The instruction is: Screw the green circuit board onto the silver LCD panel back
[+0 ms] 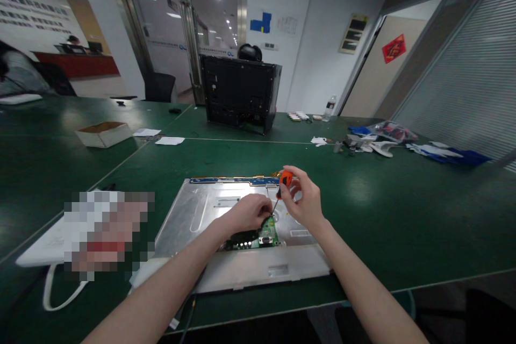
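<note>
A silver metal display panel (pixel 181 215) lies flat on the table with its back up. A green circuit board (pixel 266 234) sits on it, partly hidden under my left hand. My right hand (pixel 308 201) grips an orange and black screwdriver (pixel 285 178), tilted with its tip down at the board's upper edge. Close beside that tip, my left hand (pixel 252 212) has its fingers curled and pressed together; whatever they pinch is hidden. Along the panel's far edge runs a blue circuit strip (pixel 229 180).
A black monitor-like housing (pixel 242 91) stands at the back. To the left are an open cardboard box (pixel 105 134) and a white device (pixel 44 244) with a looped strap. Plastic bags and scraps (pixel 387 140) lie at the back right, near a water bottle (pixel 329 108).
</note>
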Tool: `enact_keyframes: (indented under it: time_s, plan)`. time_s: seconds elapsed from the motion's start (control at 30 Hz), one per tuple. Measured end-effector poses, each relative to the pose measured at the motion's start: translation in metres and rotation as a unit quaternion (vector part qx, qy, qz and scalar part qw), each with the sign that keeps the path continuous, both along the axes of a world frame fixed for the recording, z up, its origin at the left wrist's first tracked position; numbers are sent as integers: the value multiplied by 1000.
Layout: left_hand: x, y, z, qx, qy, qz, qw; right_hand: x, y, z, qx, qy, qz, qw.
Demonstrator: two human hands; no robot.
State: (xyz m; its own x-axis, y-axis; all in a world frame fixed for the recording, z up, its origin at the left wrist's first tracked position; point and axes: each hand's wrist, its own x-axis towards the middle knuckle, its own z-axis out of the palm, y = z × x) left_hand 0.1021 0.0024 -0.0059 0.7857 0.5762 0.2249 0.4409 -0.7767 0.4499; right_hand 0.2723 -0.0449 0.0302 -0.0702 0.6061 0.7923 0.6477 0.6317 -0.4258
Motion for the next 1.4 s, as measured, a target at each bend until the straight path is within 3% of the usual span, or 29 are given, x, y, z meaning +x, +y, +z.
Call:
enact_keyframes:
  time_s: [0.5, 0.87, 1.4]
  plan:
    - [0, 0, 1, 5, 1, 3, 1000, 0, 1, 0, 15, -14, -7, 1000]
    - [1, 1, -1, 4, -3, 2, 1000, 0, 2, -6, -18, 36, 3, 999]
    - [0, 0, -1, 4, -3, 2, 1000, 1, 1, 2, 24, -5, 15, 1000]
